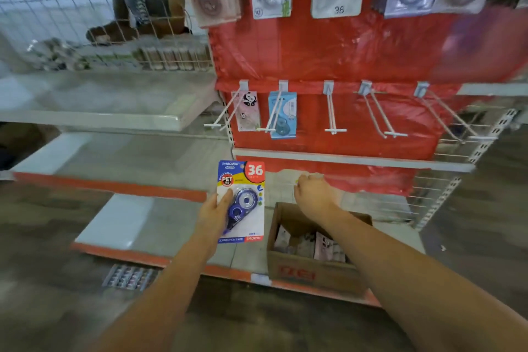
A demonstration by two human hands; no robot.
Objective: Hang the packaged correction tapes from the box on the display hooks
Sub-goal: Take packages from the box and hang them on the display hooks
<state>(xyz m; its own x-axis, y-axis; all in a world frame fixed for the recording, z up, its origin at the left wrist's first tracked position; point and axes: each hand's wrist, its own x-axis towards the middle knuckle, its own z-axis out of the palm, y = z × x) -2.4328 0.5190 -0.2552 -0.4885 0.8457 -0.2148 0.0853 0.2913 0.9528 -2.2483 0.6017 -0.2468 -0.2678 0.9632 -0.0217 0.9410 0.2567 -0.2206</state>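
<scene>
**A:** Where's the pack?

**B:** I've got 1 packaged correction tape (241, 201) in my left hand (214, 213), thumb pinching its left edge. Long axis upright, "36" end on top, below the hooks.

**A:** And the other hand?

**B:** My right hand (313, 194) holds nothing, fingers loosely curled above the box (311, 271).

**A:** Target?

**B:** Likely the empty middle hook (333, 111), up and to the right of the pack; the left hand carries it there.

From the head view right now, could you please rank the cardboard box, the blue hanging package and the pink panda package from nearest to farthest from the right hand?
1. Cardboard box: just below the right hand.
2. Blue hanging package: on the second hook, up and left.
3. Pink panda package: on the leftmost hook, a little farther left.
</scene>
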